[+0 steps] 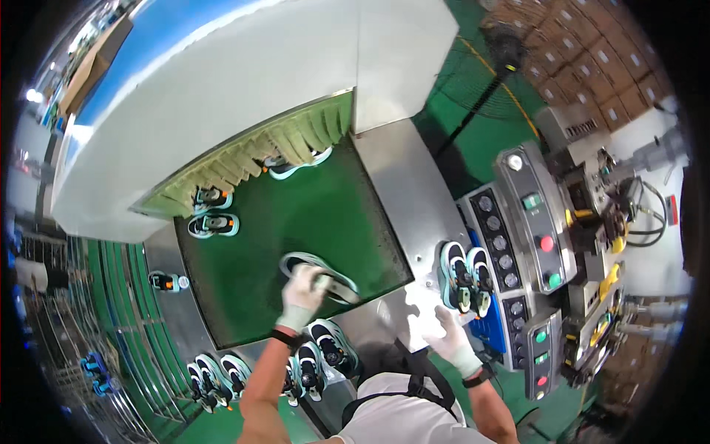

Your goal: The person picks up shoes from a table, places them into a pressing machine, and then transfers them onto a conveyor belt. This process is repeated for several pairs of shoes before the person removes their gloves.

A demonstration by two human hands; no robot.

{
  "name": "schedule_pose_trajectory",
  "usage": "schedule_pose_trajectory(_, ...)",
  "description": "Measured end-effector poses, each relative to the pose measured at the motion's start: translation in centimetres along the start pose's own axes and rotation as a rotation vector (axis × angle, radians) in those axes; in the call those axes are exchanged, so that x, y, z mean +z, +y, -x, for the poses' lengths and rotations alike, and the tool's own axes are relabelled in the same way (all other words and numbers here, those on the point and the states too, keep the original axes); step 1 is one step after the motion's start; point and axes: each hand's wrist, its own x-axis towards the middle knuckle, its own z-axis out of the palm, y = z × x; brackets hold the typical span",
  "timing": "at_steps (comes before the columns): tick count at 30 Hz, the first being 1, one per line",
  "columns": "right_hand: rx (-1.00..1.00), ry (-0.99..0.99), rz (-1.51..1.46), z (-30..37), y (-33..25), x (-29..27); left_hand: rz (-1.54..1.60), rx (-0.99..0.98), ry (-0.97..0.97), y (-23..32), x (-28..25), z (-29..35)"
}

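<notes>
My left hand (303,297), in a white glove, grips a dark sneaker (340,287) with a pale blue sole on the green conveyor belt (296,222). Its fingers lie over the shoe's middle and are slightly blurred. Off to the right, my right hand (455,344), gloved too, has its fingers apart and holds nothing. Just beyond it, a pair of sneakers (452,275) stands on the steel edge beside the control panel. Between my hands a glaring white patch lies on the steel; whether it is paper or reflected light I cannot tell.
Farther sneakers (214,225) sit by the fringed curtain (244,159) of the white machine (244,96). Several more (333,346) line the near edge. A lone shoe (168,282) rests on the left edge. Button panels (536,222) stand at right, a fan (506,52) behind.
</notes>
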Motion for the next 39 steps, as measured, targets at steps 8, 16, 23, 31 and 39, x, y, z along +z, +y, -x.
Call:
schedule_pose_trajectory(8, 0.090, 0.452, -0.080, 6.4, -2.6, -8.9, 0.297, 0.702, -0.682, 30.9, 13.8, 3.0)
schedule_pose_trajectory(16, -0.161, 1.014, -1.347, 26.9, 3.6, -19.2, 0.544, 1.166, -0.725, 52.3, 23.7, 9.0)
schedule_pose_trajectory(23, -0.166, 1.438, -1.509, 37.0, 11.6, -18.5, 0.487, 0.872, -1.086, 63.3, 46.5, 14.8)
schedule_pose_trajectory(31, -0.079, 1.677, -1.487, 40.4, 14.9, -16.5, -0.035, 0.898, -0.828, 67.4, 70.3, 15.9)
schedule_pose_trajectory(39, 0.004, 1.602, -1.385, 39.6, 16.6, -22.2, 0.005, 0.646, -1.152, 71.2, 68.2, 8.6)
